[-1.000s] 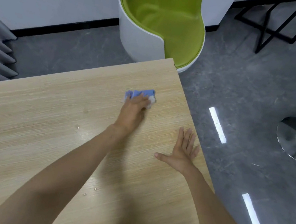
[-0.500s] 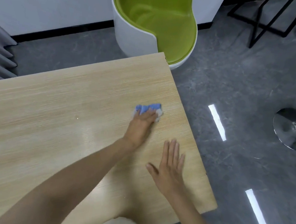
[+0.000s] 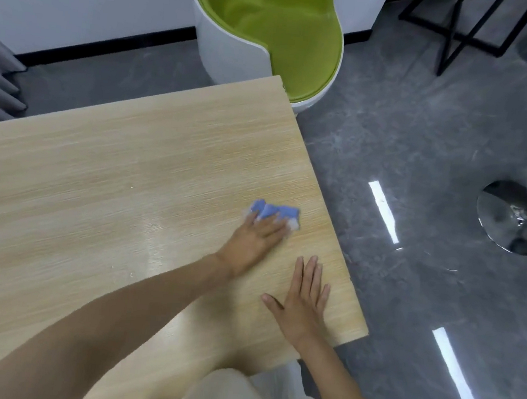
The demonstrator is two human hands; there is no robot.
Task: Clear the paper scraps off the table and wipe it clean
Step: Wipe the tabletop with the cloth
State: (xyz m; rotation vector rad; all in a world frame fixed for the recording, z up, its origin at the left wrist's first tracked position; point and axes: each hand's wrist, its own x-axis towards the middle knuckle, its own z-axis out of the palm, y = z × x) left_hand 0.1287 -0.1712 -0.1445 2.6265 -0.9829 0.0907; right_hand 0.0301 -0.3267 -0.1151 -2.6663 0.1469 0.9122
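Cloth (image 3: 275,212), blue and bunched with a pale edge, sits on the light wooden worktop (image 3: 101,182) close to its right edge, about midway along that side. The person's left hand (image 3: 256,237) lies palm down over the near part of the cloth, fingers spread across it and pressing it to the wood, so the grip is more a flat press than a clench; the blue folds stick out beyond the fingertips. Just beside it and nearer the body, the right hand (image 3: 305,301) rests flat and released on the worktop, fingers straight and together, thumb out to the left, holding nothing. The two hands are near each other but apart. A faint glossy patch shows on the wood left of the cloth. Beyond the far corner stands a white tub chair with a green seat (image 3: 273,28) on the grey floor (image 3: 425,135).
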